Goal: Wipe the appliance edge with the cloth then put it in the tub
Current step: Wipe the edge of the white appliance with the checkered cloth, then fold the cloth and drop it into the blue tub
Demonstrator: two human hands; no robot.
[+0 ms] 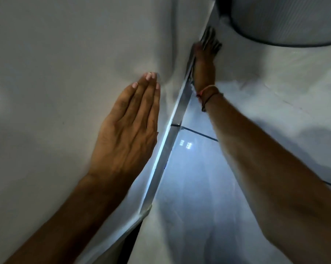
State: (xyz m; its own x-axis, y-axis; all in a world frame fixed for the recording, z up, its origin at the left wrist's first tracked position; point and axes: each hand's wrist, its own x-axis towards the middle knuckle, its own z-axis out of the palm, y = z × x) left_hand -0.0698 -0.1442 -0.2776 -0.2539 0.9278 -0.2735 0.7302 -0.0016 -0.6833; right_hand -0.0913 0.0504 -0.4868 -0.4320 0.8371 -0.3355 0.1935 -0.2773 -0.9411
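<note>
Head view, grip first: your right hand (pixel 203 60) is far down the narrow edge of the appliance (pixel 178 113), closed around a dark, striped cloth (pixel 210 38) and pressing it against the edge. Fingers are mostly hidden behind cloth and blur; grip reads as clamped on the cloth, pinch not clear.

Your left hand (pixel 126 126) lies flat and open on the broad white face of the appliance (pixel 56 73), fingers together, holding nothing. Looks like a brace.

A thread band (pixel 208 92) circles your right wrist. Beyond your right hand, at the top right corner, a large pale rounded container with a dark rim (pixel 286 21) sits near the cloth but apart from it. Probably the tub; cannot confirm from this angle. Glossy tiled floor (pixel 199 168) shows below, between your forearms.

Progress, as a judgement: the wiping step is in hand, with the cloth at the far end of the edge. How much of the edge is already clean cannot be told. The cloth is not yet in the tub; that step is left.
</note>
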